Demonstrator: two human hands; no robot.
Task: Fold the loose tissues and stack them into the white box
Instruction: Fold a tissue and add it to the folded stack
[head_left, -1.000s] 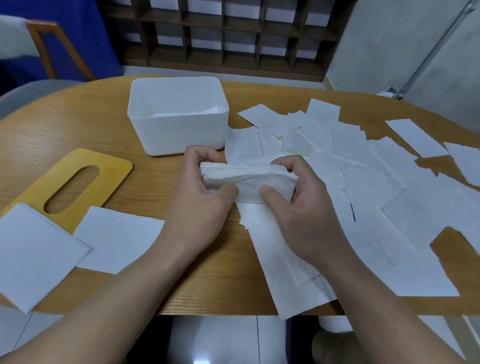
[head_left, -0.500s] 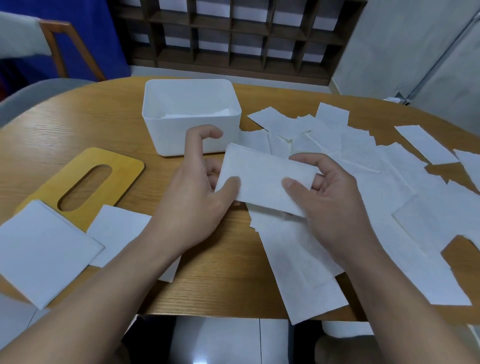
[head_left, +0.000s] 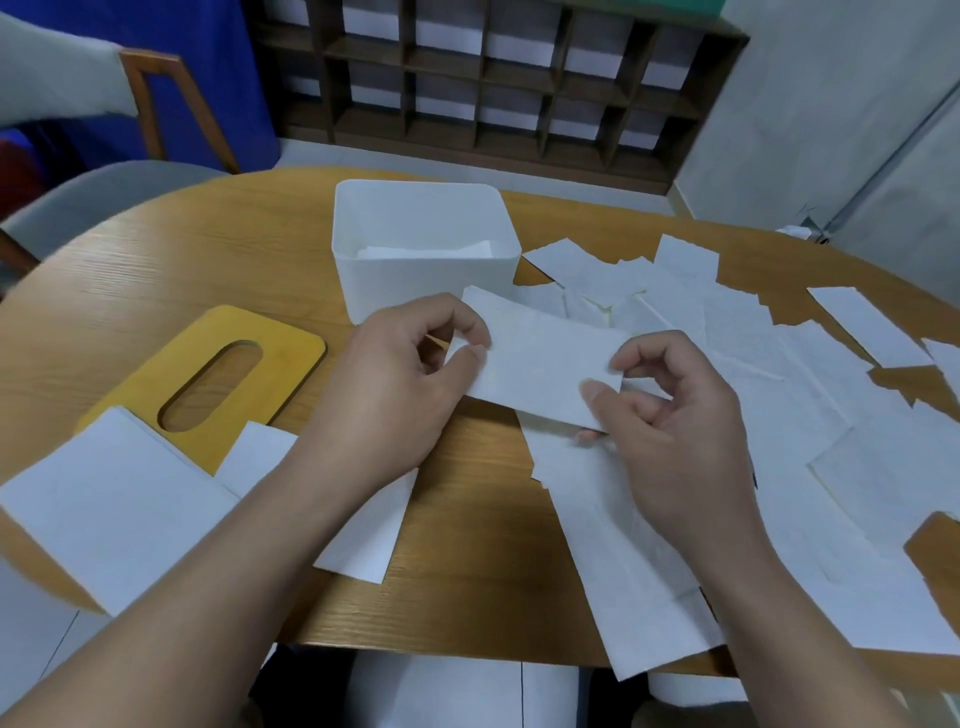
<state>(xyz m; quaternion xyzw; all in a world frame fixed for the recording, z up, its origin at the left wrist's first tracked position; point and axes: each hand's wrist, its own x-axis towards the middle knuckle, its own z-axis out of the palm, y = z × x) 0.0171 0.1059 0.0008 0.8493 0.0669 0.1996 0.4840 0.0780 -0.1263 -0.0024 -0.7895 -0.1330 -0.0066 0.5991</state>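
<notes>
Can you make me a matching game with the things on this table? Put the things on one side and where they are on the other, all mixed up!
Things:
1. folded tissue
2. white box
3. yellow wooden lid
4. loose tissues

Places:
A. flat on the table, left of the box
B. pinched between the left hand and right hand
C. spread over the table's right side
D. at the far middle of the table

Pairs: 1-B, 2-D, 3-A, 4-C
</notes>
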